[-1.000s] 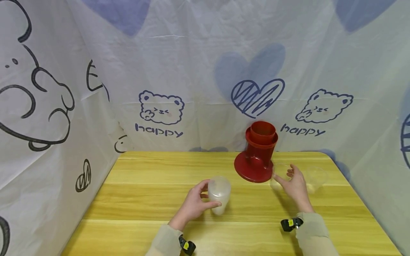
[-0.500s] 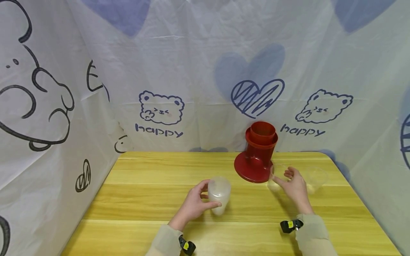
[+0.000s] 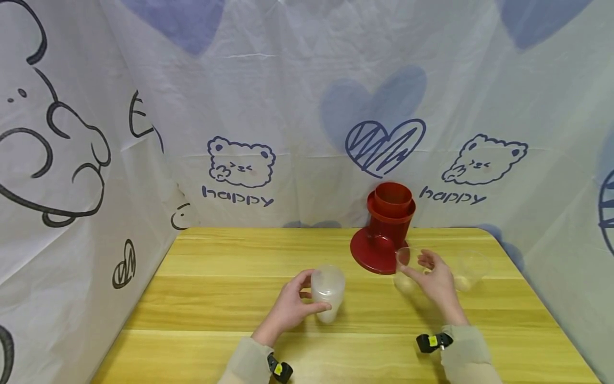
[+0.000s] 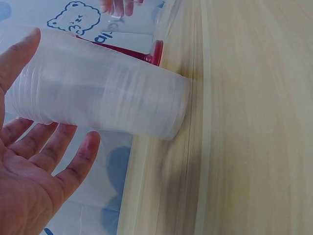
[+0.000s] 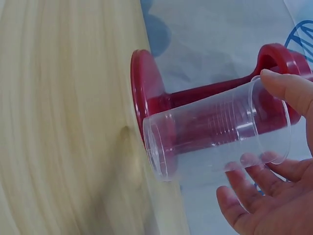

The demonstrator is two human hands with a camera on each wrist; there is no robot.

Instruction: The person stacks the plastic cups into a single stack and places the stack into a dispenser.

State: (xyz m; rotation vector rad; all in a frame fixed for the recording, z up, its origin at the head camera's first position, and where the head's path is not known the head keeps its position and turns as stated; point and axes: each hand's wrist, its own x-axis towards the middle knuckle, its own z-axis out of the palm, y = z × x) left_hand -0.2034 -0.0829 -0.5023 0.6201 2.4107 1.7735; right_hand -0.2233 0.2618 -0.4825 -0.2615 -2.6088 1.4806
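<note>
A stack of translucent plastic cups (image 3: pixel 328 290) stands on the table at the middle front. My left hand (image 3: pixel 295 305) holds it from the left, thumb on the near side and fingers behind; the left wrist view shows the nested ribbed cups (image 4: pixel 107 93) side-on. Farther right, my right hand (image 3: pixel 436 280) grips a single clear plastic cup (image 5: pixel 215 132) near its rim, between thumb and fingers. That cup is upright and close to the tabletop; whether its base touches is hard to tell. A second clear cup (image 3: pixel 474 266) stands just right of this hand.
Behind the held cup stands a red holder (image 3: pixel 390 226) with a round base and a cylindrical top. The wooden table (image 3: pixel 216 298) ends at a printed cloth (image 3: pixel 297 106) hanging behind it, with more cloth at both sides.
My right hand has moved a little to the left with the clear cup, bringing it in front of the red holder's base edge. My left hand and the stack have stayed put.
</note>
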